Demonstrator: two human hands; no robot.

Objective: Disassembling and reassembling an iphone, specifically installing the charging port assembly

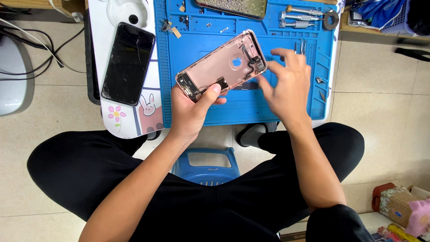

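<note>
My left hand (192,110) grips the lower end of an opened pink phone housing (221,65), thumb pressed on its inner side. The housing is held tilted above a blue repair mat (210,40), its bare inside facing up with small parts still in it. My right hand (286,85) hovers at the housing's upper right corner, fingers spread and slightly blurred, holding nothing I can make out. A black phone screen (128,62) with cracked glass lies face up to the left on a white board (134,118) with a flower and rabbit picture.
Several metal screwdrivers (298,18) and a ring-shaped part (331,20) lie at the mat's top right. Another phone part (233,6) rests at the mat's far edge. A blue plastic stool (207,166) stands between my knees on the tiled floor. Cables run at far left.
</note>
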